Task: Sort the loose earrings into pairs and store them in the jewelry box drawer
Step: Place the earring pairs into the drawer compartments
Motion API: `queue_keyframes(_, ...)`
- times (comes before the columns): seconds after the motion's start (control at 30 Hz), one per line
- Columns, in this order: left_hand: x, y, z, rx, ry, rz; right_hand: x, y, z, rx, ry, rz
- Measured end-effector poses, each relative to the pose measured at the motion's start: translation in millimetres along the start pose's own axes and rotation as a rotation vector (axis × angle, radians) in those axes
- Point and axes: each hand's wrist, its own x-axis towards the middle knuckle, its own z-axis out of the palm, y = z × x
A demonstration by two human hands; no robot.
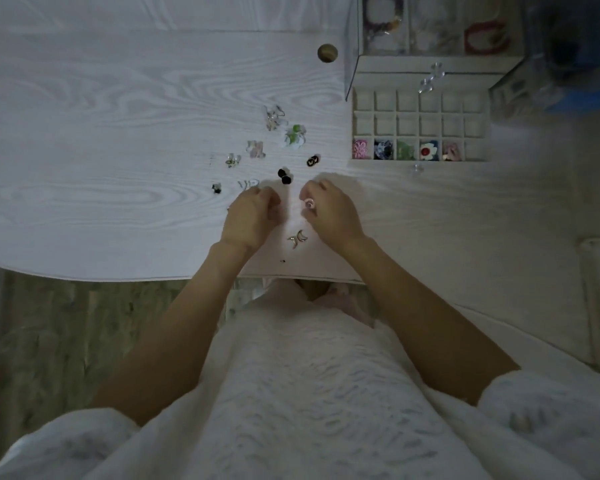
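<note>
Both hands hover low over the pale wood-grain surface [118, 140], close together near its front edge. The right hand [329, 211] has its fingers curled, pinching a small pink-and-white earring [309, 203] at the fingertips; its orientation is too small to tell. The left hand [248, 216] is curled too, but whether it holds anything cannot be told. A pair of crescent earrings [297, 238] lies between the wrists, the two back to back, tips pointing outward. Loose earrings [284, 176] scatter just beyond the hands, trailing diagonally toward the far right. The jewelry box drawer [420, 124] sits pulled out, well right of the hands, long axis left-right; five cells of its near row are filled.
</note>
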Motion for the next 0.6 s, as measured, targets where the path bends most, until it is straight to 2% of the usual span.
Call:
queue_keyframes(0.13,6.5,5.3,-6.7,0.046,-0.01,0.087,-17.7,20.1,-11.7,-0.003,0.1,0.052)
queue_keyframes(0.27,8.2,27.2,-13.6,-0.179,0.145,0.211,-36.9,42.3,-29.8,0.093,0.185,0.129)
queue_keyframes(0.43,19.4,104.6,2.2,-0.442,0.097,0.254,-61.1,87.7,-73.4,0.232,0.299,0.222)
queue_keyframes(0.6,47.7,195.2,53.8,-0.522,0.036,0.262,-62.0,139.2,-129.8,0.302,0.431,0.263)
